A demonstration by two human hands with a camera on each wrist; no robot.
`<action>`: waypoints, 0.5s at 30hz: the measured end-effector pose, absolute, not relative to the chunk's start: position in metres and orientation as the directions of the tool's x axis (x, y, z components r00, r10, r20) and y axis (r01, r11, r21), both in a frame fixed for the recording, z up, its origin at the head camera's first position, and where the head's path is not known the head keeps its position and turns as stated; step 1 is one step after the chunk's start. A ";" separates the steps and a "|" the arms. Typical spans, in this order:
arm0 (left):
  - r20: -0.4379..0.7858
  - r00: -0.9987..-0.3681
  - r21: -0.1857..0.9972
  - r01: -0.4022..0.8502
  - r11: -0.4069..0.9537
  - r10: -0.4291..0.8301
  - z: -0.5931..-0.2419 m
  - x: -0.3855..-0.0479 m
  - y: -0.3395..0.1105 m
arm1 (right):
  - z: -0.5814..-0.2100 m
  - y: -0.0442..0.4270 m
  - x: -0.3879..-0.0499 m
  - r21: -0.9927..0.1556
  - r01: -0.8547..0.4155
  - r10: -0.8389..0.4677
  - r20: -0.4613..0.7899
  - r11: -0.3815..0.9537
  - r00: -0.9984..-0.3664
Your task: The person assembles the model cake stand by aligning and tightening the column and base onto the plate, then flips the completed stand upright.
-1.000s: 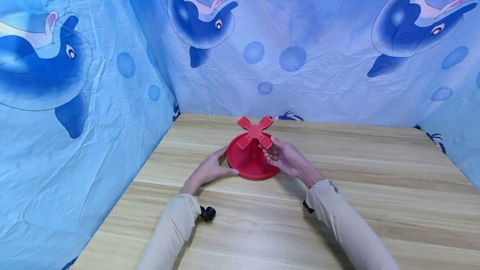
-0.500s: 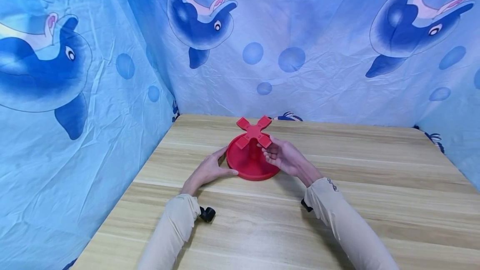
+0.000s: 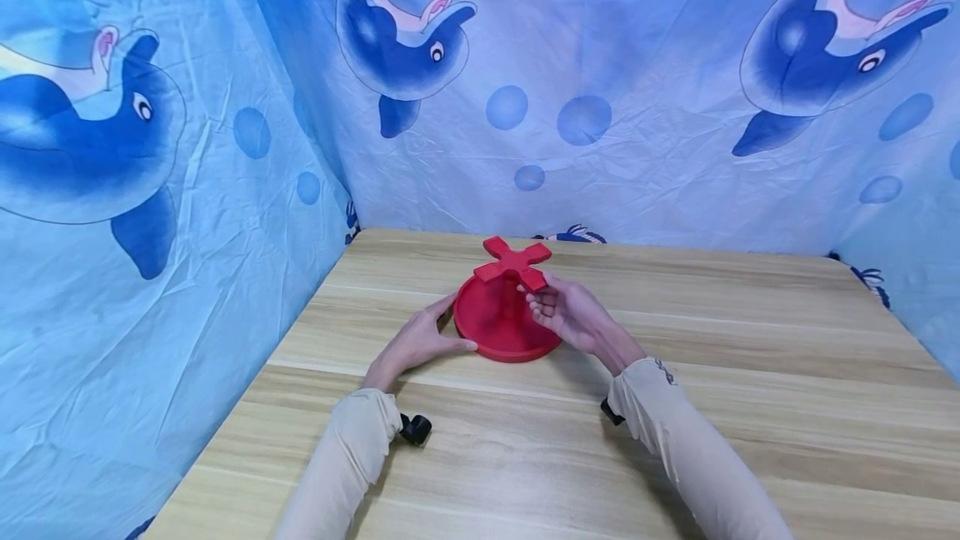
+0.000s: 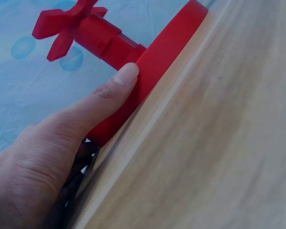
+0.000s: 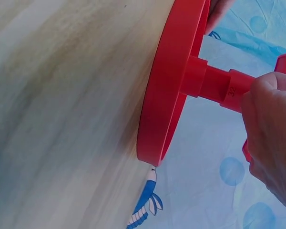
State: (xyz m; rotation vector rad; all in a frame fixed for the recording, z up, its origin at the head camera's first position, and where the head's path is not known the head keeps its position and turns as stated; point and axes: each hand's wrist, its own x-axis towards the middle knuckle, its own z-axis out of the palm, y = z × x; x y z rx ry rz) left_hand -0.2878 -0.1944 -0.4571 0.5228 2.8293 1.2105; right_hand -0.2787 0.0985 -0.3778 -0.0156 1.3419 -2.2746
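A red round base [image 3: 508, 354] with a raised rim stands on the table, a thick stepped post [image 4: 107, 45] rising from its middle. On top of the post is a red cross-shaped piece [image 3: 513, 262] with blunt arms, tilted in the head view. My left hand [image 3: 420, 340] grips the base at its left side, thumb on the rim's near face and the other fingers mostly hidden behind. With my right hand [image 3: 573, 315] I pinch the cross by its near right arm. In the right wrist view that hand [image 5: 271, 129] hides much of the cross; small digits show on the post.
The wood-grain table [image 3: 675, 332] extends to the right and toward me. Blue cloth walls [image 3: 540, 48] printed with dolphins and bubbles enclose the left, the back and the right. Each sleeve cuff carries a small black camera [image 3: 415, 428].
The cross-shaped piece has turned and tipped in the last half second, so it looks flatter. My left hand and the base stay in place; my right hand has hardly shifted.
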 end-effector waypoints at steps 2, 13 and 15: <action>0.109 -0.945 0.705 0.292 0.647 0.308 -0.457 -0.288 -0.194 | -0.377 0.097 -0.279 -0.831 0.404 -0.413 -0.237 -0.383 -0.879; 0.100 -0.950 0.702 0.277 0.656 0.295 -0.458 -0.287 -0.194 | -0.381 0.094 -0.273 -0.986 0.119 -0.283 -0.082 -0.115 -0.956; 0.099 -0.951 0.704 0.275 0.655 0.292 -0.457 -0.286 -0.194 | -0.381 0.090 -0.269 -0.999 -0.031 -0.232 0.021 0.042 -0.973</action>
